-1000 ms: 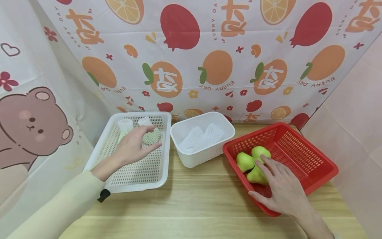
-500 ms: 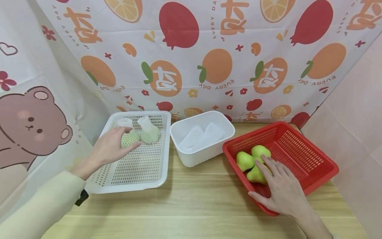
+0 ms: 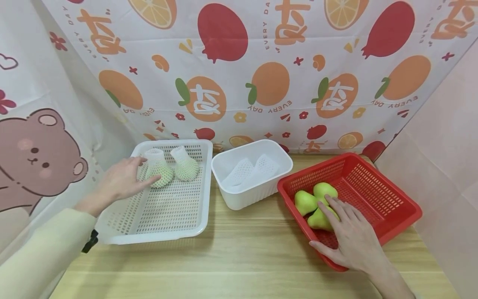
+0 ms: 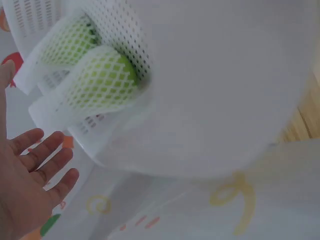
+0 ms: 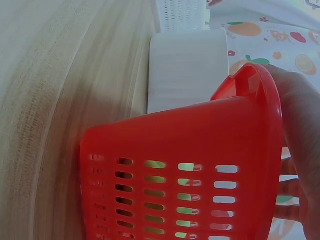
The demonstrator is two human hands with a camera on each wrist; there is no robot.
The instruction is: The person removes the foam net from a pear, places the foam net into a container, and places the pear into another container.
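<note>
My left hand (image 3: 121, 180) hovers over the left side of the white slotted basket (image 3: 171, 224), thumb and fingers spread and holding nothing. Beside its fingertips, two pears in white foam nets stand near the back: the left netted pear (image 3: 160, 171) and the right netted pear (image 3: 186, 168). The left wrist view shows both netted pears and the spread hand (image 4: 37, 177) apart from them. My right hand (image 3: 352, 236) reaches over the red basket (image 3: 401, 203), its fingertips at the bare green pears (image 3: 321, 220) and its thumb at the front rim. Three bare pears lie together there.
Between the baskets stands a white plastic tub (image 3: 257, 195) with flat, unfilled foam nets (image 3: 239, 174) in it. All three containers are on a wooden table (image 3: 231, 257). A fruit-print curtain (image 3: 239, 83) hangs right behind them, and a bear-print curtain (image 3: 41, 158) at the left.
My left hand has moved left from the right netted pear, past the left one, to the basket's left side, leaving both in fuller view. My right hand has stayed in place over the red basket.
</note>
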